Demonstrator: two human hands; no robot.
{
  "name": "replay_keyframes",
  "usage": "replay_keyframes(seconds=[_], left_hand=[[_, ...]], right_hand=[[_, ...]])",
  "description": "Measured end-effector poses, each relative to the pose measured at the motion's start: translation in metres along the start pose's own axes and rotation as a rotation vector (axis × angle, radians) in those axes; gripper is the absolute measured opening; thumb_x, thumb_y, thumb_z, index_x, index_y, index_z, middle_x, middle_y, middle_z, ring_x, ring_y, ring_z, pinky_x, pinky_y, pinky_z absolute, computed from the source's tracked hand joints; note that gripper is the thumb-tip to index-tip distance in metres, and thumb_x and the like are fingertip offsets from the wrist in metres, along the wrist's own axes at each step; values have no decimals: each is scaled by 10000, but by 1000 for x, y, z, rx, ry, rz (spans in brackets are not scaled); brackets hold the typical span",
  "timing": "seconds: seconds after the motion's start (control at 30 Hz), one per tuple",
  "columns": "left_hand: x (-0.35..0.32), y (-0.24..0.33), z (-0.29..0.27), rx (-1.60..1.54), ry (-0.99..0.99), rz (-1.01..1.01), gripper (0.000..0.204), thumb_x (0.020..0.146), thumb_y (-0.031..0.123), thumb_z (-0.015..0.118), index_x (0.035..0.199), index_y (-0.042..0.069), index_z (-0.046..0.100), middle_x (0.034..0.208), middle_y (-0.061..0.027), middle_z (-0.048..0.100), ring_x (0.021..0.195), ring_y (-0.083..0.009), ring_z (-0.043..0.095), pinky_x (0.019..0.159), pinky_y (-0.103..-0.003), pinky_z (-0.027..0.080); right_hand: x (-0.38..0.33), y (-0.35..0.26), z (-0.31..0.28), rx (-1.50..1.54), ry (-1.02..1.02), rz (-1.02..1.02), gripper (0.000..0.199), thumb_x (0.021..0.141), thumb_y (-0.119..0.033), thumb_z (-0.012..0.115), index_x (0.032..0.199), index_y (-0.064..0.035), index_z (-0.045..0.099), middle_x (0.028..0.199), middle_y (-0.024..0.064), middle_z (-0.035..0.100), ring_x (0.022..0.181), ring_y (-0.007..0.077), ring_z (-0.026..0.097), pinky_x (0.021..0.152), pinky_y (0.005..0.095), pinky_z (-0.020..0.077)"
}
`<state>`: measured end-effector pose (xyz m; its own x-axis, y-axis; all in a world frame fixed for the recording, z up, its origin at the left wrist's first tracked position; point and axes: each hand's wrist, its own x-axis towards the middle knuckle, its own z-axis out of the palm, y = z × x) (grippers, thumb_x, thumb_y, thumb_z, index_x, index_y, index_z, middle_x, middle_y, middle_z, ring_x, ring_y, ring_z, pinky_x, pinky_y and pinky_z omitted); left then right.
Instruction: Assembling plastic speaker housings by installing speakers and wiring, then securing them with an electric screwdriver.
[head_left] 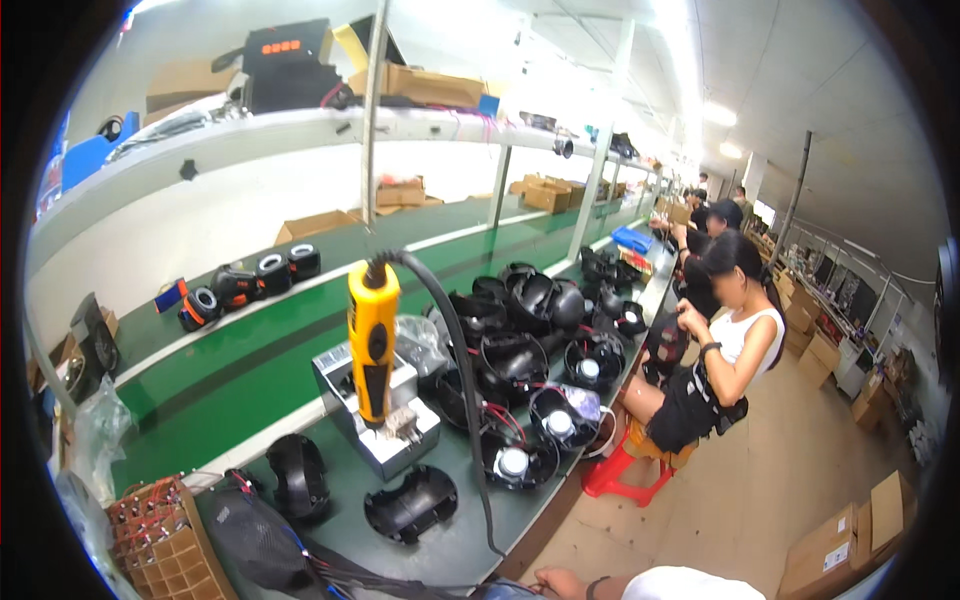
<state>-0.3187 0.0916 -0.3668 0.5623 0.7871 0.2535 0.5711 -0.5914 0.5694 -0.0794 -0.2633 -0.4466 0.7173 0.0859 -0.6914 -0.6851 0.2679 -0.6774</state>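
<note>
Watching remotely, I see a bright workshop through a fisheye lens: a black rim swallows the corners, and the shelf (270, 133) bows into an arc. Long white ceiling lights (680, 40) run back above the workbench's (455, 540) far end, their glare bleaching the upper wall (450, 35). Small highlights shine on the black shells (411, 503) toward the workbench's near edge, where shadows are soft. The yellow screwdriver (372, 310) looks fairly crisp; detail melts into haze past the workbench's far end.

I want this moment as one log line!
right hand: near black cables; left hand: not in view; yellow tool: upright; black shells: on bench
</note>
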Motion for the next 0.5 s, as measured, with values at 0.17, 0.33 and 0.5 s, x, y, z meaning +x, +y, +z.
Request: replay_keyframes(seconds=[0.17, 0.33, 0.5], left_hand=[[-17, -8, -23, 34, -13, -77, 419, 978, 440, 588, 960, 21, 588, 791, -209, 591, 693, -419, 542, 693, -523, 441], [-33, 1, -36, 91, -149, -317, 381, 991, 389, 587, 920, 15, 566, 759, -225, 546, 706, -423, 535, 702, -505, 454], [-24, -12, -36, -41, -253, -392, 326, 989, 294, 589, 1013, -31, 592, 802, -261, 575, 745, -442, 565, 722, -486, 483]], right_hand=[[-6, 15, -26, -1239, 204, -557, 213, 908, -232, 615, 857, -52, 512, 903, 222, 614, 831, 423, 580, 743, 477, 468], [32, 34, -68, -998, -91, -309, 103, 927, -168, 580, 957, -70, 588, 909, 156, 640, 849, 316, 604, 772, 420, 483], [27, 6, -63, -539, -188, 2, 109, 934, -126, 687, 889, -61, 612, 825, 101, 647, 736, 222, 600, 681, 369, 489]])
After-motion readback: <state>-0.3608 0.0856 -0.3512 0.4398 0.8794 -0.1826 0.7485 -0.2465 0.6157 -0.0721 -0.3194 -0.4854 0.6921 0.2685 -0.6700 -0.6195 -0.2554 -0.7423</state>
